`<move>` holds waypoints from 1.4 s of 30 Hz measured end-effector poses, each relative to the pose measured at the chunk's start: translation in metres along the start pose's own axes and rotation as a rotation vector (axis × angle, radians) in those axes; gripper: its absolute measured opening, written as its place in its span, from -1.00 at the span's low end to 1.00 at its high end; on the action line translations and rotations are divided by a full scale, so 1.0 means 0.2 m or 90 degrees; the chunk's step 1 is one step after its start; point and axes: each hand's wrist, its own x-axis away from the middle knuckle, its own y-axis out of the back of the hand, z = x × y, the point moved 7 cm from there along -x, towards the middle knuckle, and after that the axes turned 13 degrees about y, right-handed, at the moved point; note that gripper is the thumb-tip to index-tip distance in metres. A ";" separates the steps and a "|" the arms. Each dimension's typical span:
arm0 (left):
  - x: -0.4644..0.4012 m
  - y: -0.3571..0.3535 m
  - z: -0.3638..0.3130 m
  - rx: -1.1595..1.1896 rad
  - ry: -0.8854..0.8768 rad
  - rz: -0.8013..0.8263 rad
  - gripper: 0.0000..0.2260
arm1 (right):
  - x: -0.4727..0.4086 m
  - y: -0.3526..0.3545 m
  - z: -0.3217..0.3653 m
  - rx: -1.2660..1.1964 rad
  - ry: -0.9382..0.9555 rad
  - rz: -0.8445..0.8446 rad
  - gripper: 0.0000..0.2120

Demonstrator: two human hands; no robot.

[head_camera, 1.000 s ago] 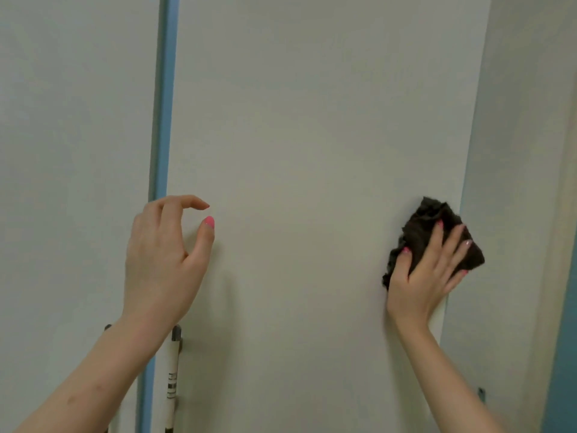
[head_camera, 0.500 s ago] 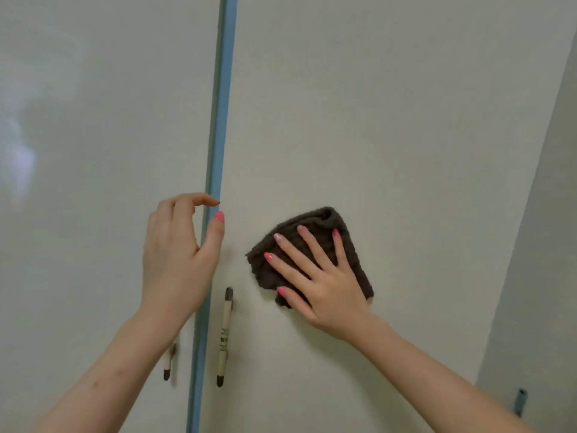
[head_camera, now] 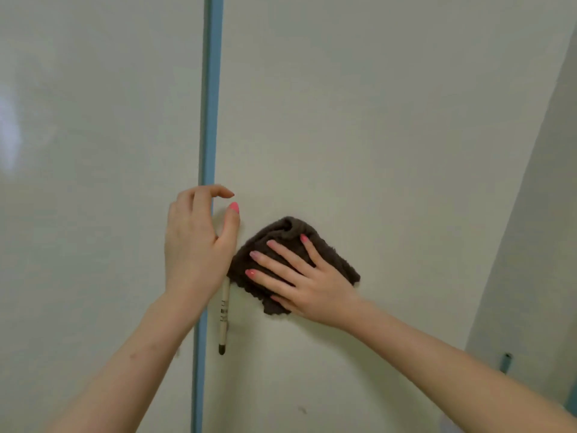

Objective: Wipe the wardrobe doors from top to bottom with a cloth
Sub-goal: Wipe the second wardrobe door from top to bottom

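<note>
Two pale wardrobe doors fill the view, the right door [head_camera: 374, 120] and the left door [head_camera: 93, 151], split by a blue vertical strip [head_camera: 210, 89]. A dark brown cloth [head_camera: 281, 235] lies flat against the right door beside the strip. My right hand [head_camera: 299, 276] presses on it with straight, spread fingers. My left hand [head_camera: 196, 242] hovers over the strip just left of the cloth, fingers loosely curled and holding nothing. It covers the top of the right door's slim handle [head_camera: 223, 320].
The right door's outer edge runs diagonally at the right, with a grey wall [head_camera: 537, 245] beyond it. A small bluish fitting [head_camera: 506, 362] shows low on that side.
My right hand has swept the cloth leftward across the right door, from its outer edge to beside the blue strip. The view has shifted right and my left hand stays near the strip.
</note>
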 end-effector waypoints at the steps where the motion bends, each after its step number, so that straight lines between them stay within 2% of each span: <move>1: 0.02 -0.02 -0.01 0.000 0.004 0.007 -0.80 | 0.03 0.01 -0.01 0.009 0.029 0.000 -0.57; 3: 0.04 -0.05 -0.03 -0.007 -0.003 0.012 -0.81 | 0.02 0.04 -0.08 0.021 0.091 -0.010 -0.57; 5: 0.06 -0.05 -0.06 -0.004 -0.011 0.016 -0.81 | -0.04 0.09 -0.25 0.039 0.095 -0.028 -0.57; 9: 0.07 -0.02 -0.05 0.019 0.000 0.011 -0.79 | -0.03 0.28 -0.84 0.092 -0.171 -0.091 -0.53; 11: 0.08 -0.01 -0.04 0.030 0.012 0.011 -0.75 | 0.03 0.34 -0.97 0.073 -0.285 -0.122 -0.50; 12: 0.09 -0.01 -0.04 0.036 0.015 0.011 -0.74 | 0.06 0.34 -0.95 0.062 -0.301 -0.138 -0.49; 15: 0.14 -0.03 -0.06 0.033 0.015 0.019 -0.74 | 0.17 0.21 -0.60 0.001 -0.214 -0.118 -0.43; 18: 0.17 -0.07 -0.09 0.020 0.010 0.027 -0.74 | 0.39 0.07 -0.15 -0.043 -0.059 -0.003 -0.42; 20: 0.19 -0.11 -0.12 0.015 0.009 0.042 -0.76 | 0.50 0.05 -0.05 -0.047 0.028 0.049 -0.45; 22: 0.21 -0.14 -0.15 0.012 0.003 0.049 -0.81 | 0.52 0.06 -0.13 -0.035 0.072 0.068 -0.46; 24: 0.22 -0.17 -0.19 0.017 -0.004 0.051 -0.82 | 0.52 0.13 -0.34 -0.010 0.015 0.037 -0.46; 28: 0.25 -0.22 -0.23 0.038 0.003 0.059 -0.82 | 0.56 0.27 -0.73 0.013 -0.206 -0.025 -0.41; 32: 0.30 -0.27 -0.24 0.043 0.005 0.062 -0.81 | 0.62 0.23 -0.66 0.001 -0.367 -0.110 -0.38; 34: 0.33 -0.29 -0.25 0.039 0.006 0.065 -0.78 | 0.67 0.15 -0.46 -0.015 -0.322 -0.089 -0.36; 38: 0.35 -0.30 -0.27 0.032 0.003 0.070 -0.77 | 0.89 0.05 -0.14 0.001 -0.058 0.033 -0.39; 40: 0.35 -0.30 -0.28 0.030 -0.002 0.060 -0.77 | 0.98 0.06 -0.20 0.014 -0.001 0.054 -0.43; 42: 0.34 -0.29 -0.30 0.028 -0.003 0.052 -0.77 | 1.01 0.10 -0.39 0.025 -0.033 0.030 -0.47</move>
